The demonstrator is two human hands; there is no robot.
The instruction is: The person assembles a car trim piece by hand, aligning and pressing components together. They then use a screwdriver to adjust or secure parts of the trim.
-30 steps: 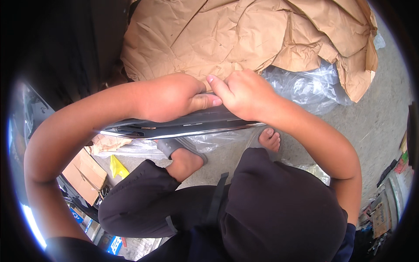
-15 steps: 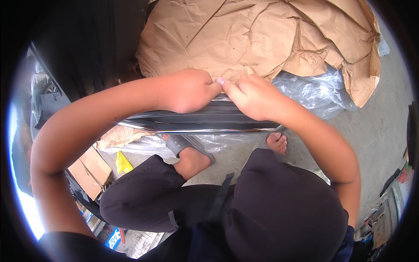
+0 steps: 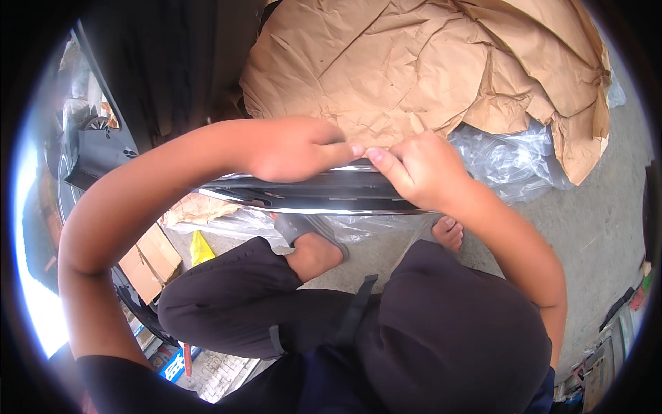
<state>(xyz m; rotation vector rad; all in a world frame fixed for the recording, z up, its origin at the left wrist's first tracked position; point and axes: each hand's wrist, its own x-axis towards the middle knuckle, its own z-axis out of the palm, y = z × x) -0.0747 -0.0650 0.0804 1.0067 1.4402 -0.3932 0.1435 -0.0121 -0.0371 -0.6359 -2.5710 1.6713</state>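
Note:
A glossy black vehicle panel with bright chrome-like edges (image 3: 324, 193) spans across in front of me. At its far edge, my left hand (image 3: 293, 148) is closed, fingers curled and thumb reaching right. My right hand (image 3: 424, 169) is closed from the other side, its thumb tip almost meeting the left one. Both are against the panel's far edge, where crumpled brown paper (image 3: 420, 58) adjoins it. The fingertips are largely hidden, so what they pinch does not show.
Clear plastic sheeting (image 3: 507, 155) lies under the paper on the concrete floor (image 3: 579, 221). My feet stand just behind the panel. At left are a large dark panel (image 3: 165, 69), a cardboard piece (image 3: 152, 259) and a yellow object (image 3: 201, 248). Assorted items line the lower right.
The view has shifted slightly, so most things appear lower and further right. My thumbs have drawn a little apart; both hands stay closed at the panel's far edge.

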